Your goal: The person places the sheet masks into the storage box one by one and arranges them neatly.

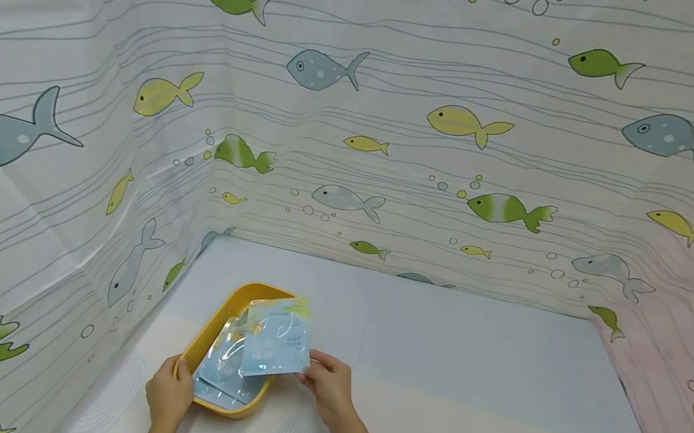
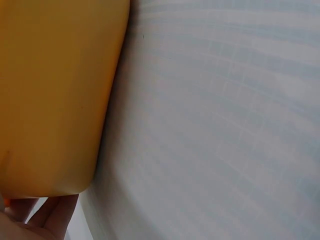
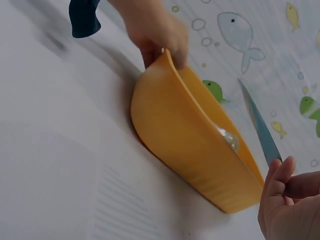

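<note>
A yellow basket (image 1: pixel 191 355) stands on the table, and my left hand (image 1: pixel 170 388) grips its near left rim. In the left wrist view, the basket's side wall (image 2: pixel 55 95) fills the left, with fingertips below it. My right hand (image 1: pixel 328 386) pinches a light blue flat sachet (image 1: pixel 278 339) by its right edge, over the basket's right side. More blue sachets (image 1: pixel 219 364) lie overlapping inside the basket, partly hidden by the held one. The right wrist view shows the pinched sachet (image 3: pixel 261 122) edge-on above the basket rim, between thumb and fingers.
A pale blue and white patterned tabletop (image 1: pixel 463 389) extends to the right of the basket. Fish-printed sheets (image 1: pixel 395 178) rise like walls at the back, left and right; the left one runs close beside the basket.
</note>
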The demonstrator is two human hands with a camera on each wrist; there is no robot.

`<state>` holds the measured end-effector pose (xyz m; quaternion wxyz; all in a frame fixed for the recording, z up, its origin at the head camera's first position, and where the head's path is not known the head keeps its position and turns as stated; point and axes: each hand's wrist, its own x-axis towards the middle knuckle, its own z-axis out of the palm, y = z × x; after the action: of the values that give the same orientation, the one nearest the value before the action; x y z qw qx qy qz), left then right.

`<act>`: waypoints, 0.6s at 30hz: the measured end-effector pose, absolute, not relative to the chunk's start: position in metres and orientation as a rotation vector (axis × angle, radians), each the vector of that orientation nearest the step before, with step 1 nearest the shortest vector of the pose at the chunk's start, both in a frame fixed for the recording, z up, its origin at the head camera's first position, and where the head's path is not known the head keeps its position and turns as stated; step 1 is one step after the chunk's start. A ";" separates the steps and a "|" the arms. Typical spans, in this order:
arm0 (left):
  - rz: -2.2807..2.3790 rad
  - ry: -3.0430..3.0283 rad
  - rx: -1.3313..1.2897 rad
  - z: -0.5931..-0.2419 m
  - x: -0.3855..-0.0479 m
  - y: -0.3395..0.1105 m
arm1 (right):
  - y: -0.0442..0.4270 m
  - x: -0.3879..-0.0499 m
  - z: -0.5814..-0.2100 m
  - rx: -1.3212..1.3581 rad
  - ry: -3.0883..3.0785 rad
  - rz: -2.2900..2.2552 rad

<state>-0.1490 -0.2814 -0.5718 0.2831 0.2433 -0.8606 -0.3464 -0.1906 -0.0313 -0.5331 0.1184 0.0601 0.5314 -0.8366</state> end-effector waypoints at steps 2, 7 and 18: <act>-0.930 -2.302 0.653 -0.571 -0.149 -0.281 | -0.035 -0.190 -0.532 0.168 1.566 -2.448; -0.932 -2.301 0.662 -0.571 -0.149 -0.281 | -0.043 -0.188 -0.531 0.181 1.622 -2.423; -0.945 -2.304 0.664 -0.570 -0.149 -0.280 | -0.064 -0.180 -0.530 0.257 1.693 -2.349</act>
<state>-0.1487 -0.2798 -0.5697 0.2786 0.2475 -0.8586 -0.3520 -0.1797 -0.0640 -0.5297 0.1170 0.0877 0.5784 -0.8026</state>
